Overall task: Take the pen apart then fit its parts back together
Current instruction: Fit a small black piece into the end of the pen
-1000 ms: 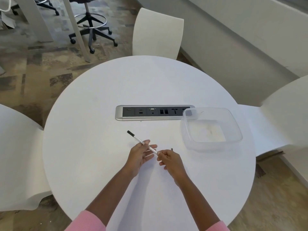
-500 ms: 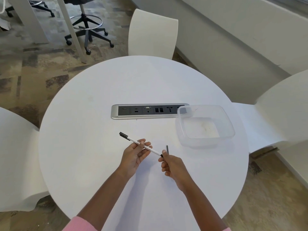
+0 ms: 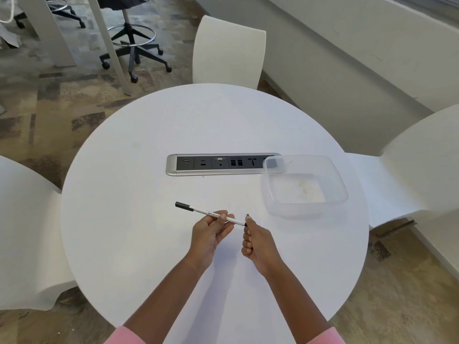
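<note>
At lower centre, the left hand (image 3: pixel 210 232) pinches the pen (image 3: pixel 211 214) while the right hand (image 3: pixel 258 240) grips a small dark part (image 3: pixel 247 215); disassembly looks barely begun.

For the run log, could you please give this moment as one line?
left hand: holds white plastic pen | right hand: at pen's near end, gripping small dark piece | clear plastic tub: empty

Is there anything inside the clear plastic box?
No, the clear plastic box sits empty on the table, with only faint smudges on its bottom.
</note>
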